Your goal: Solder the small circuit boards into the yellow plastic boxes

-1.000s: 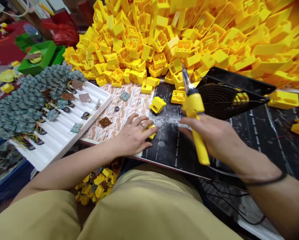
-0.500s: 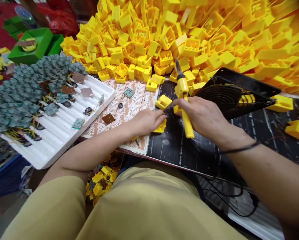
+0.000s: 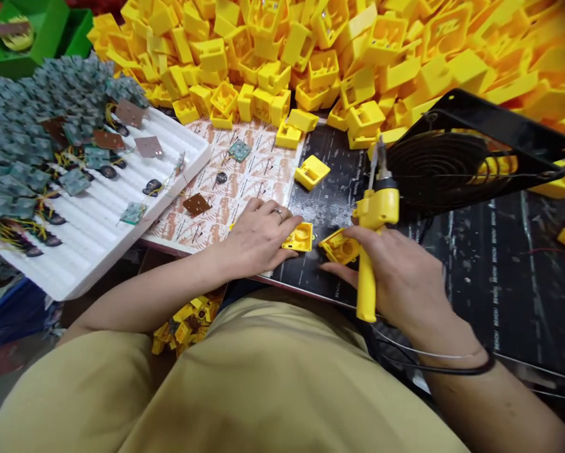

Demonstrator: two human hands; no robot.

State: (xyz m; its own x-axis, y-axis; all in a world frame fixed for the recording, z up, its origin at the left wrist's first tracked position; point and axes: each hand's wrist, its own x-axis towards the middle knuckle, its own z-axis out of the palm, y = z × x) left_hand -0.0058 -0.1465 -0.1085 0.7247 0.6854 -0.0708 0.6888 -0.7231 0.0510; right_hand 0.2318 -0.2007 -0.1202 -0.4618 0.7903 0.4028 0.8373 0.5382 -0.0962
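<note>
My left hand (image 3: 263,239), with a ring on one finger, is closed around the left end of an open yellow plastic case (image 3: 301,236) lying on the bench, hollow side up. My right hand (image 3: 402,274) grips a yellow soldering gun (image 3: 377,209) by its handle, with the metal tip pointing away from me. The thumb and a finger of that hand also reach to a second open yellow case (image 3: 338,246), which lies tilted. Whether they pinch it is unclear. Another yellow case (image 3: 312,172) sits behind, closed side up.
A big heap of yellow cases (image 3: 263,44) fills the back. At left, a white foam tray (image 3: 179,145) bears many green circuit boards (image 3: 60,126) with wired speakers. A black fan (image 3: 443,167) stands right. A brown board (image 3: 197,204) and a green board (image 3: 240,150) lie on the bench.
My right hand has come nearer to me and rightward with the soldering gun. My left hand has shifted toward me, and two open cases now show between my hands. The view has tilted and moved closer.
</note>
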